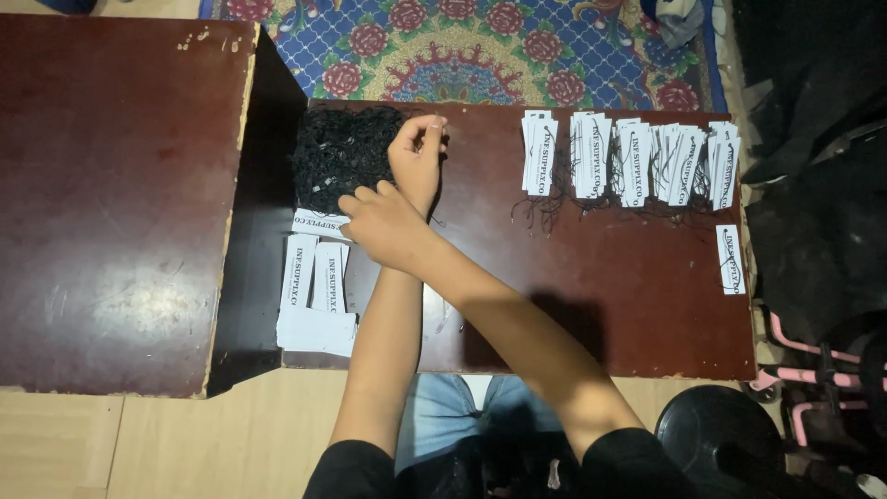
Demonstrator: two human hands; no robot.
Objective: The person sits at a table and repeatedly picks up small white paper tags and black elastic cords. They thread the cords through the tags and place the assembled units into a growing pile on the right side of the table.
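A dark red wooden table (601, 305) stood on a flowered rug (480, 46). The left hand (418, 157) pinched a thread beside a pile of black strings (342, 152). The right hand (383, 222), fingers loosely spread, crossed over white paper tags (314, 277). Finished tags (633, 157) lay far right.

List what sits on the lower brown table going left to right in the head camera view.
Loose white paper tags → heap of black strings → the person's crossed hands, right hand and left hand → row of strung tag bundles → single tag near the right edge.
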